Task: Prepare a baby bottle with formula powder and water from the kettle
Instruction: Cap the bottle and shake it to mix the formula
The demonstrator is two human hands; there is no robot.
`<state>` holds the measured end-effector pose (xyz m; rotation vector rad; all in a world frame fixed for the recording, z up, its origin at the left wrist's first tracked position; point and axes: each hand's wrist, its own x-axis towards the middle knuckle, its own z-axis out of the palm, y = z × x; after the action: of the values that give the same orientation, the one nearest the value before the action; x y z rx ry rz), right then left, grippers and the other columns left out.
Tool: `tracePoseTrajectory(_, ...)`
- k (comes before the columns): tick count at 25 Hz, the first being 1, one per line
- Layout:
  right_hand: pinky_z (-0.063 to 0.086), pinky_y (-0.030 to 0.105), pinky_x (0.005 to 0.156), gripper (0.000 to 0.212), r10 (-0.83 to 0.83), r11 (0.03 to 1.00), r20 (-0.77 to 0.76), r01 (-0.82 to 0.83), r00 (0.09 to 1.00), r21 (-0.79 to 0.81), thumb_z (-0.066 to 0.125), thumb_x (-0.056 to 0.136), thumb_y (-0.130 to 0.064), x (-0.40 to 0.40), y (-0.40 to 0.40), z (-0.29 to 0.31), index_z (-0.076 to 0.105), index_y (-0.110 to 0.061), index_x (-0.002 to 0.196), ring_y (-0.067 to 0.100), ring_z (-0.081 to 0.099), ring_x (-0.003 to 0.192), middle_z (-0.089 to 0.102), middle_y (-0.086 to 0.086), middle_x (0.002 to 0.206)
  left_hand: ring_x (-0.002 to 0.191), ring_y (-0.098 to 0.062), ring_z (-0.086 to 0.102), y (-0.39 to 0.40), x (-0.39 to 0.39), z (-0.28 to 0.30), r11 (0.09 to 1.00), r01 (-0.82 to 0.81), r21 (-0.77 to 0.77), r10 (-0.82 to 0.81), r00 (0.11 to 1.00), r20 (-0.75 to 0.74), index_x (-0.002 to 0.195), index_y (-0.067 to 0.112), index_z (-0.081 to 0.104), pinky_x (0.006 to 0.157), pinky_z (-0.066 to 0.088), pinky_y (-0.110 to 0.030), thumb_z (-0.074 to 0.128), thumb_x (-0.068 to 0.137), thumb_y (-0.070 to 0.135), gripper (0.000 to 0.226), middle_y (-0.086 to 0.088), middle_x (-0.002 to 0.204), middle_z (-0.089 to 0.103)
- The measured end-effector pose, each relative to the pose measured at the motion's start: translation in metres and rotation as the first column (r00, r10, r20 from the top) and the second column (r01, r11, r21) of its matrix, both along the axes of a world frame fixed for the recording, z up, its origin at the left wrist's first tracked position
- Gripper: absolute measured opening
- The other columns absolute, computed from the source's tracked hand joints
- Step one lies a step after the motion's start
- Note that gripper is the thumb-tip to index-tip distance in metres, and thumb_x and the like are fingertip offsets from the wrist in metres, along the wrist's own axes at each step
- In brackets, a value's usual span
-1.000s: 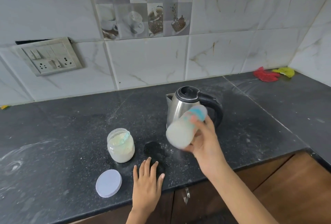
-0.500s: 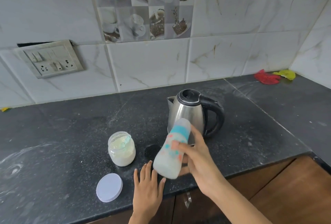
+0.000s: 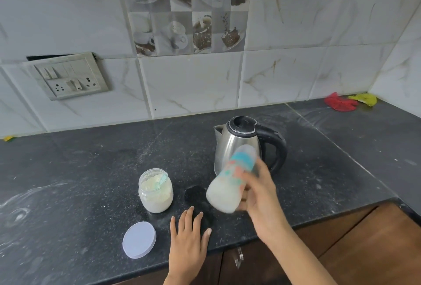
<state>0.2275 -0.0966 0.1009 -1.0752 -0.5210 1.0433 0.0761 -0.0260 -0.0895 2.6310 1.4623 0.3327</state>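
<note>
My right hand (image 3: 259, 195) grips the baby bottle (image 3: 230, 182) in the air in front of the steel kettle (image 3: 237, 141). The bottle is tilted, blurred, capped end pointing up and away, and holds milky white liquid. My left hand (image 3: 188, 237) rests flat on the black counter (image 3: 79, 182) near its front edge, fingers straight. An open jar of formula powder (image 3: 156, 191) with a pale scoop inside stands left of the bottle. Its round white lid (image 3: 139, 239) lies flat on the counter, left of my left hand.
A tiled wall with a switch and socket panel (image 3: 68, 76) rises behind the counter. Red and yellow cloths (image 3: 341, 102) lie in the far right corner. A dark wet patch (image 3: 196, 195) marks the counter between jar and bottle. Wooden cabinet doors (image 3: 341, 250) sit below the edge.
The bottle has swung down and left, then back up and right, in my right hand, blurred throughout. My left hand has stayed flat on the counter.
</note>
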Motion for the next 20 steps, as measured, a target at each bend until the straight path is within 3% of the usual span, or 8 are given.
tracePoseTrajectory(2, 0.060, 0.044, 0.065, 0.064, -0.131, 0.991, -0.133, 0.135, 0.982, 0.024, 0.071, 0.076, -0.027, 0.010, 0.006, 0.007, 0.046, -0.034, 0.135, 0.021, 0.074, 0.089, 0.066, 0.008, 0.119, 0.118, -0.029, 0.055, -0.001, 0.002, 0.004, 1.000, -0.010, -0.001, 0.010, 0.999, 0.031, 0.118, 0.020, 0.059, 0.105, 0.024, -0.050, 0.018, 0.098, 0.050, 0.054, -0.008, 0.129, 0.058)
tracePoseTrajectory(6, 0.060, 0.049, 0.067, 0.080, 0.221, 0.970, 0.126, -0.205, 0.967, -0.129, 0.083, 0.063, -0.022, -0.014, -0.009, -0.002, 0.045, -0.038, 0.132, 0.028, 0.073, 0.090, 0.074, 0.005, 0.102, 0.114, -0.038, 0.057, 0.001, -0.003, -0.010, 0.998, 0.054, 0.036, -0.053, 0.999, -0.010, 0.119, 0.015, 0.062, 0.103, 0.027, -0.059, 0.017, 0.100, 0.042, 0.056, -0.016, 0.127, 0.059)
tracePoseTrajectory(7, 0.060, 0.049, 0.066, 0.081, 0.225, 0.970, 0.145, -0.208, 0.963, -0.128, 0.085, 0.062, -0.021, -0.012, -0.009, -0.002, 0.046, -0.037, 0.131, 0.028, 0.074, 0.089, 0.075, 0.005, 0.100, 0.115, -0.037, 0.057, 0.001, -0.003, -0.010, 0.998, 0.047, 0.036, -0.047, 0.999, -0.007, 0.119, 0.015, 0.062, 0.103, 0.027, -0.058, 0.016, 0.100, 0.042, 0.056, -0.016, 0.128, 0.059)
tracePoseTrajectory(11, 0.060, 0.044, 0.063, 0.062, -0.122, 0.992, -0.137, 0.119, 0.983, -0.027, 0.073, 0.077, -0.027, 0.013, 0.008, 0.004, 0.048, -0.033, 0.133, 0.024, 0.074, 0.089, 0.068, 0.006, 0.117, 0.119, -0.029, 0.055, -0.001, 0.002, 0.004, 1.000, -0.016, -0.016, 0.017, 0.999, 0.035, 0.118, 0.020, 0.060, 0.106, 0.024, -0.050, 0.018, 0.098, 0.050, 0.056, -0.008, 0.130, 0.058)
tracePoseTrajectory(15, 0.060, 0.051, 0.066, 0.078, 0.231, 0.965, 0.104, -0.214, 0.968, -0.152, 0.081, 0.063, -0.023, -0.020, -0.008, -0.002, 0.047, -0.036, 0.131, 0.028, 0.074, 0.088, 0.074, 0.005, 0.102, 0.123, -0.037, 0.051, 0.003, -0.003, -0.010, 0.998, 0.062, -0.019, -0.063, 0.997, -0.049, 0.124, 0.010, 0.059, 0.107, 0.023, -0.058, 0.008, 0.098, 0.045, 0.067, -0.015, 0.133, 0.056)
tracePoseTrajectory(17, 0.060, 0.049, 0.065, 0.075, 0.101, 0.992, 0.086, -0.093, 0.991, -0.087, 0.078, 0.066, -0.024, -0.003, -0.001, -0.004, 0.047, -0.032, 0.134, 0.029, 0.074, 0.089, 0.073, 0.006, 0.108, 0.121, -0.034, 0.053, 0.001, -0.002, -0.002, 0.999, 0.013, -0.046, -0.015, 0.999, -0.040, 0.120, 0.014, 0.059, 0.107, 0.024, -0.053, 0.014, 0.098, 0.045, 0.059, -0.013, 0.131, 0.057)
tracePoseTrajectory(19, 0.060, 0.045, 0.063, 0.071, -0.115, 0.993, -0.072, 0.113, 0.991, -0.024, 0.074, 0.074, -0.024, 0.013, 0.008, 0.005, 0.044, -0.032, 0.138, 0.025, 0.074, 0.089, 0.067, 0.007, 0.118, 0.120, -0.029, 0.053, -0.001, 0.002, 0.005, 0.999, -0.006, -0.045, 0.007, 1.000, 0.020, 0.119, 0.020, 0.059, 0.105, 0.024, -0.049, 0.026, 0.096, 0.047, 0.048, -0.007, 0.131, 0.056)
tracePoseTrajectory(20, 0.060, 0.044, 0.062, 0.071, -0.135, 0.990, -0.069, 0.133, 0.988, -0.037, 0.074, 0.076, -0.021, 0.014, 0.008, 0.004, 0.042, -0.033, 0.138, 0.024, 0.074, 0.089, 0.067, 0.006, 0.118, 0.121, -0.029, 0.053, -0.001, 0.002, 0.004, 0.999, 0.006, -0.036, -0.005, 1.000, 0.027, 0.119, 0.020, 0.058, 0.105, 0.024, -0.049, 0.027, 0.096, 0.047, 0.047, -0.007, 0.132, 0.056)
